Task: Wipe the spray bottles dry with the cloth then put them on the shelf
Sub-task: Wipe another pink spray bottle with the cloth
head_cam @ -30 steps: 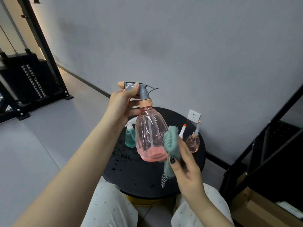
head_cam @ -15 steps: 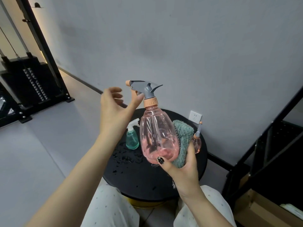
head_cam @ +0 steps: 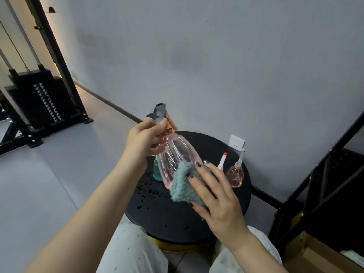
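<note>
A large clear pink spray bottle [head_cam: 174, 154] with a grey trigger head is held tilted above the round black table [head_cam: 177, 219]. My left hand [head_cam: 142, 139] grips its neck just under the trigger. My right hand [head_cam: 214, 196] presses a grey-green cloth [head_cam: 182, 184] against the bottle's lower body. On the table behind stand a small teal spray bottle [head_cam: 157, 173], mostly hidden, a white bottle with a red tip [head_cam: 222, 161], and a small round pink bottle [head_cam: 235, 175].
Water drops [head_cam: 146, 191] speckle the table's left side. A black metal shelf frame [head_cam: 325, 174] stands at the right, with a cardboard box [head_cam: 323, 255] below it. A wall socket [head_cam: 237, 142] is behind the table. Black gym equipment [head_cam: 39, 103] stands far left.
My left hand went from open beside the trigger to gripping the neck again. The bottle turned so its trigger points left. My right hand shifted the cloth over the bottle's front.
</note>
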Available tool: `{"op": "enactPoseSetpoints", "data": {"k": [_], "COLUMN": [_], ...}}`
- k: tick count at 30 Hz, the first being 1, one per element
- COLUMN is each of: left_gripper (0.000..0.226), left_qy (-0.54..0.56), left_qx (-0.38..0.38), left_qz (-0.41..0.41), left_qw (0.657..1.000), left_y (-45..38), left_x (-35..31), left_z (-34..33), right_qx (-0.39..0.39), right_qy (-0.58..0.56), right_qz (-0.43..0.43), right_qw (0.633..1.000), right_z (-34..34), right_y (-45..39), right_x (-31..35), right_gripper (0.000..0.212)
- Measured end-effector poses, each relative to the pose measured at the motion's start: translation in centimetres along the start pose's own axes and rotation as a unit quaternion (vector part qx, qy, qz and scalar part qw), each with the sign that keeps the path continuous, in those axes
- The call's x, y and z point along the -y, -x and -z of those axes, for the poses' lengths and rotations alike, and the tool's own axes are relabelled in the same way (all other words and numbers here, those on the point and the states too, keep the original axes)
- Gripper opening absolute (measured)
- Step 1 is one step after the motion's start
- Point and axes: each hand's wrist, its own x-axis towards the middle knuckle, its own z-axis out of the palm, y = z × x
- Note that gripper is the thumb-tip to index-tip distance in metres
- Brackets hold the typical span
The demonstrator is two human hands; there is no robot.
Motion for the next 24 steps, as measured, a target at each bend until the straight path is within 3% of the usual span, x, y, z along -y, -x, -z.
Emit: {"op": "enactPoseSetpoints", "data": {"k": [3,7,12,17,24], "left_gripper": [0.009,0.009,0.014,0.026,0.015], "left_qy": [-0.010,-0.022,-0.044,-0.008,0.030], "left_qx": [0.019,0.048,0.111,0.141,0.121], "left_qz": [0.015,0.032,0.028,0.054,0.066], "left_qw": [1.000,0.998,0.992,0.989,0.990], "left_y": [-0.7,-0.7,-0.4,-0.3,-0.7], "left_x": [0.0,-0.2,-0.3,-0.3,-0.4], "left_z": [0.3,0.2,-0.4,-0.6,0.2], "right_qx": [0.014,0.022,0.057,0.076,0.060], "right_qy": [0.079,0.070,-0.135,-0.230,-0.133], "right_qz": [0.085,0.109,-0.030,-0.127,0.035], "right_qw": [0.993,0.991,0.989,0.962,0.989], "right_z": [1.1,2.4,2.9,2.5,2.9], "right_y": [-0.3,-2.2,-6.6,-8.5,-3.9], "right_x": [-0.4,-0.5,-0.6,-1.5,-0.5], "right_gripper": [0.032,0.040,0.046,0.049,0.036]}}
